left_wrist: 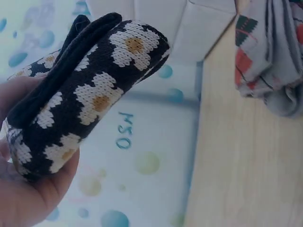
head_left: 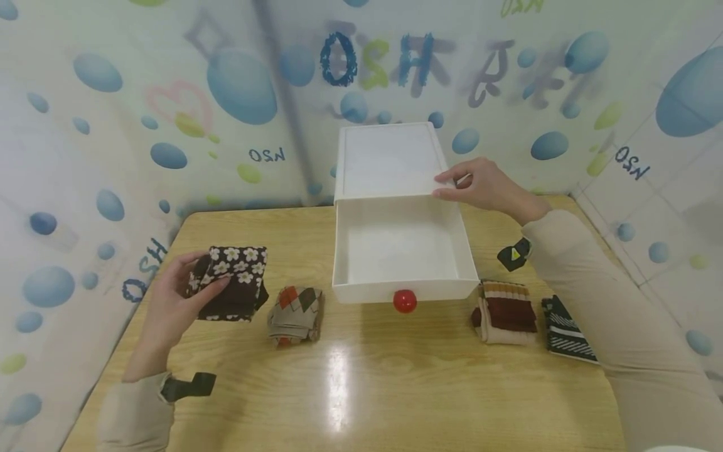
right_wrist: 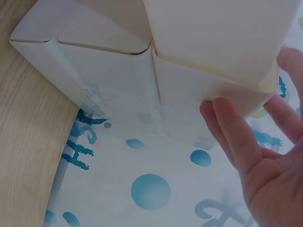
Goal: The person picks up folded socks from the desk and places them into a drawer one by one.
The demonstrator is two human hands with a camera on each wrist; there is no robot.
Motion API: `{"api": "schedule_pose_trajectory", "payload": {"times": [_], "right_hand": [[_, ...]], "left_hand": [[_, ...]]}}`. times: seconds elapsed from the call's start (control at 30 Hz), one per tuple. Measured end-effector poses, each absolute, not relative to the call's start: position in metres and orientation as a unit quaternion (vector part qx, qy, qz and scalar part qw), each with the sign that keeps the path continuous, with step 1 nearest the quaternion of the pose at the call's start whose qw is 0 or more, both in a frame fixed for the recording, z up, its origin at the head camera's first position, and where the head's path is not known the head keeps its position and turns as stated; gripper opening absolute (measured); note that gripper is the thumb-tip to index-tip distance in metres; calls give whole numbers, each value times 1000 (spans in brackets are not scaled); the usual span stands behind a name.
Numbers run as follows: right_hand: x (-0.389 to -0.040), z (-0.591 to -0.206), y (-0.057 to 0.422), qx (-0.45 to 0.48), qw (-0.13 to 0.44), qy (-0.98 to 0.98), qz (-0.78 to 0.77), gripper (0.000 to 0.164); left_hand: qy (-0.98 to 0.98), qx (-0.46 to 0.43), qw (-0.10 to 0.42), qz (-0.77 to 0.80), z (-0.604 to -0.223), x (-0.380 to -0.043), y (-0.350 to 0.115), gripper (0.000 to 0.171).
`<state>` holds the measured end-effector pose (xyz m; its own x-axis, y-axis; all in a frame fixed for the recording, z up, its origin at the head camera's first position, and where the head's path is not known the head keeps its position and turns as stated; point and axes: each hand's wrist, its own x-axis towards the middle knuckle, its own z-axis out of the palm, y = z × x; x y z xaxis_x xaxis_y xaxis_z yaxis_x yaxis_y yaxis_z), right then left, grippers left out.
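My left hand holds a folded pair of dark socks with white daisies, up at the left of the table. In the left wrist view the same socks show as a thick roll, fingers and thumb wrapped around it. At centre back stands a white drawer box, its drawer pulled out toward me by a round red knob. My right hand rests at the box's top right edge. Its fingers lie fairly straight against the white side wall in the right wrist view.
Folded grey argyle socks lie left of the drawer. To its right are folded maroon and cream socks, then dark socks with white stripes beside my right sleeve. A patterned curtain hangs behind the wooden table.
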<state>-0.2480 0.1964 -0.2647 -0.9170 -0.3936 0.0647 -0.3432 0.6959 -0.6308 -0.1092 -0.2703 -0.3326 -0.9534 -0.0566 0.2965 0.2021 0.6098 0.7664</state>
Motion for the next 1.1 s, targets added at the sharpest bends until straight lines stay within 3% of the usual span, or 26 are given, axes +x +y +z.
{"api": "schedule_pose_trajectory", "payload": {"times": [0.3, 0.87, 1.1], "right_hand": [[-249, -264, 196, -195, 43, 920, -338, 44], [-249, -262, 194, -196, 45, 923, -327, 43], [-246, -261, 194, -195, 47, 922, -331, 45]], "left_hand": [[-833, -130, 147, -518, -305, -109, -248, 52], [-758, -135, 25, -637, -254, -102, -205, 48], [-717, -131, -53, -683, -231, -113, -186, 51]]}}
